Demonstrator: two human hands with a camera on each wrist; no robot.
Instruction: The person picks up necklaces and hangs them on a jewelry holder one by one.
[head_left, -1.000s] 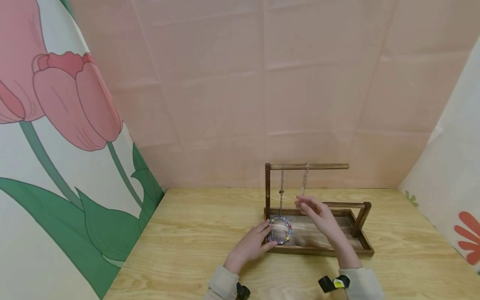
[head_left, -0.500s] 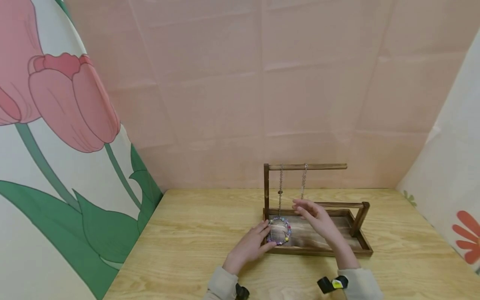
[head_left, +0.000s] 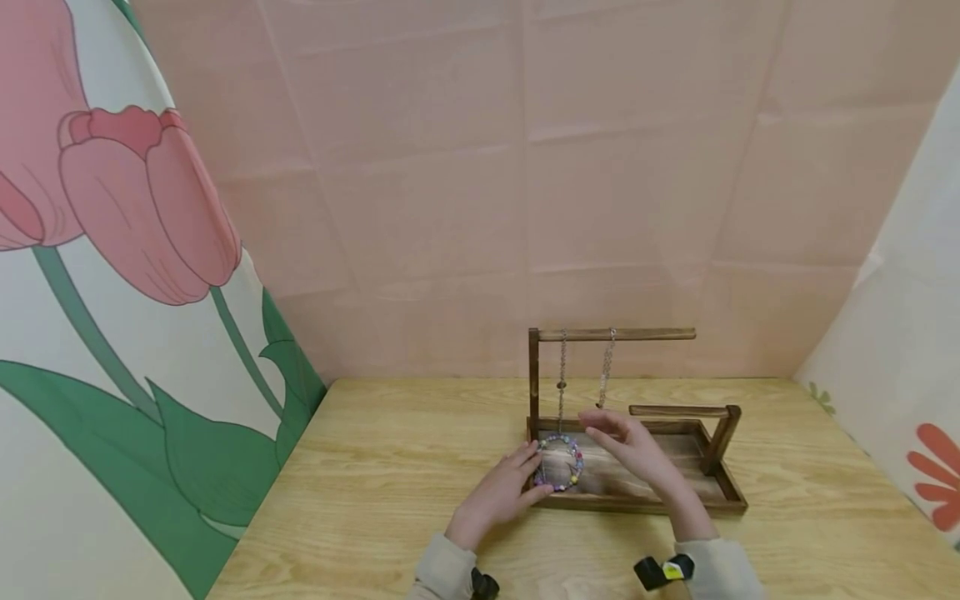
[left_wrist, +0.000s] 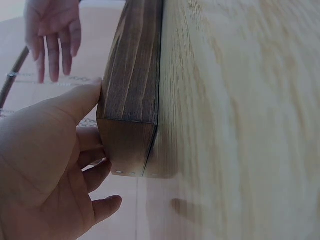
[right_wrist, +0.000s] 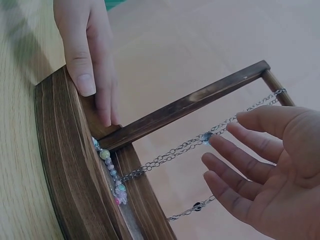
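Note:
A dark wooden jewelry stand (head_left: 622, 502) has a shallow tray base and a tall bar (head_left: 652, 334) above it. Two metal chains hang from this bar: the left chain (head_left: 562, 404) and the right chain (head_left: 606, 371). Colourful beads (head_left: 576, 467) form a loop at the tray's left end. Over the left front corner rests my left hand (head_left: 495, 493), thumb along the front rim, fingers fairly straight at the end wall. My right hand (head_left: 633, 450) hovers above the tray, just below the right chain. Its fingers (right_wrist: 235, 175) are loosely bent and grip nothing.
A lower bar (head_left: 678, 411) on a short post stands at the stand's right end. Light wood-grain tabletop (head_left: 390, 450) surrounds the base. Behind it is a pink backdrop (head_left: 450, 250); a tulip-printed panel (head_left: 157, 208) stands at left.
My right hand has moved down and slightly left, uncovering more of the right chain's lower end. My left hand stays at the stand's corner.

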